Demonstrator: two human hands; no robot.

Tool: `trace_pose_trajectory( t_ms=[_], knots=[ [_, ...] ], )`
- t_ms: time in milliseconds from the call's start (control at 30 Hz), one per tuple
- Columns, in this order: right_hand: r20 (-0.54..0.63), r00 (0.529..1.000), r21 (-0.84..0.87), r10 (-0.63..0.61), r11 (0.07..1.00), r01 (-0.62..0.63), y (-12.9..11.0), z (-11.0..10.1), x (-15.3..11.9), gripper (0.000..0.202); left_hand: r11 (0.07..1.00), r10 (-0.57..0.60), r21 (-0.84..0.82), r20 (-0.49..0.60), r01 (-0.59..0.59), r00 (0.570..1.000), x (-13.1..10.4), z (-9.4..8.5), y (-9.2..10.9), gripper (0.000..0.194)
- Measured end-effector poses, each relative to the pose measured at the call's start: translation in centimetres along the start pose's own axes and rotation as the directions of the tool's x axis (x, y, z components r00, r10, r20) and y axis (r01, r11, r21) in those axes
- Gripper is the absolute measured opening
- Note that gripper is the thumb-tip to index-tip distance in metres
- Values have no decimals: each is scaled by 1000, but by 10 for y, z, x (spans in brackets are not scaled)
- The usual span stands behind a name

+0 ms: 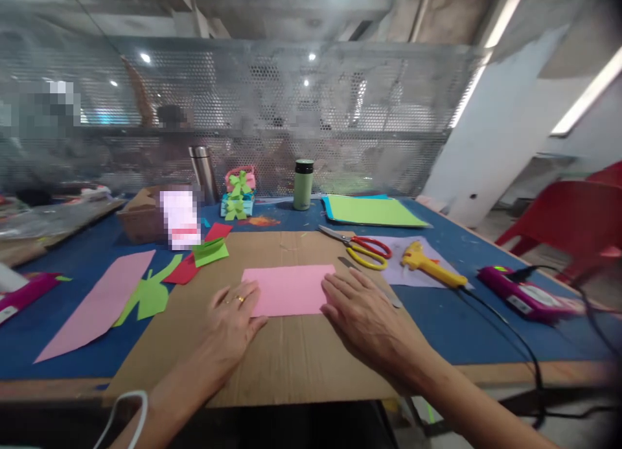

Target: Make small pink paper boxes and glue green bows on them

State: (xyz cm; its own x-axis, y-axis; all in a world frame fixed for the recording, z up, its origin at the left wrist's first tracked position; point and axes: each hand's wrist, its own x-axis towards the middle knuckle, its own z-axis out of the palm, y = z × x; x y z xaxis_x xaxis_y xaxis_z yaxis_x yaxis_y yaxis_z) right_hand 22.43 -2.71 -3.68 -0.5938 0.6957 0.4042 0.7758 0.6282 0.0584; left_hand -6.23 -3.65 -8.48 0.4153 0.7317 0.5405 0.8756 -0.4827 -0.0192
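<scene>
A pink paper rectangle (294, 290) lies flat on the brown cardboard sheet (272, 365). At its left edge rests my left hand (236, 316), a ring on one finger, fingers laid over the paper. My right hand (362, 313) covers the right edge with its fingers stretched out flat. Neither hand grips anything. Just beyond the right hand are the scissors (362, 247) with red and yellow handles, and a grey blade (391, 297) partly hidden by that hand.
Right of the cardboard lie a yellow glue gun (432, 266) with its cord and a magenta box (525, 295). Green paper cutouts (153, 293) and a pink sheet (104, 300) are at left. Behind stand a green tumbler (302, 186), a steel flask (204, 173) and green sheets (374, 211).
</scene>
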Motion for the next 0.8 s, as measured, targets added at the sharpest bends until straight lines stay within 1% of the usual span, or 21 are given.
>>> trace_pose_trajectory(
  t_ms=[67, 200, 300, 367, 500, 567, 667, 733, 800],
  knots=[
    [19, 1000, 5, 8, 1000, -8, -2, -4, 0, 21, 1000, 2, 7, -32, -2, 1000, -2, 6, -4, 37],
    [30, 999, 20, 19, 1000, -20, -6, -11, 0, 18, 998, 50, 30, -72, -48, 996, -5, 14, -9, 40],
    [37, 999, 23, 30, 999, -31, -6, -11, 0, 18, 999, 30, 36, -116, -26, 993, -7, 18, -8, 44],
    [41, 999, 33, 35, 999, -36, -5, -11, 0, 15, 999, 42, 40, -134, -37, 990, -7, 19, -8, 44],
    [39, 998, 53, 41, 998, -44, -5, -11, 1, 13, 995, 74, 72, -108, -67, 991, -2, 12, -9, 42],
    [29, 999, 58, 43, 997, -45, -5, -11, 1, 13, 992, 97, 81, -59, -92, 994, 1, 7, -9, 42],
    [2, 999, 70, 40, 997, -40, -2, -7, 1, 12, 991, 122, 52, 12, -122, 992, 7, 1, -7, 40],
    [-6, 999, 69, 36, 997, -35, -1, -3, 1, 12, 993, 117, 30, 23, -118, 993, 10, 2, -3, 40],
    [-5, 1000, 65, 30, 997, -30, 0, -1, 0, 14, 995, 93, 24, 5, -93, 996, 12, 4, 2, 40]
  ],
)
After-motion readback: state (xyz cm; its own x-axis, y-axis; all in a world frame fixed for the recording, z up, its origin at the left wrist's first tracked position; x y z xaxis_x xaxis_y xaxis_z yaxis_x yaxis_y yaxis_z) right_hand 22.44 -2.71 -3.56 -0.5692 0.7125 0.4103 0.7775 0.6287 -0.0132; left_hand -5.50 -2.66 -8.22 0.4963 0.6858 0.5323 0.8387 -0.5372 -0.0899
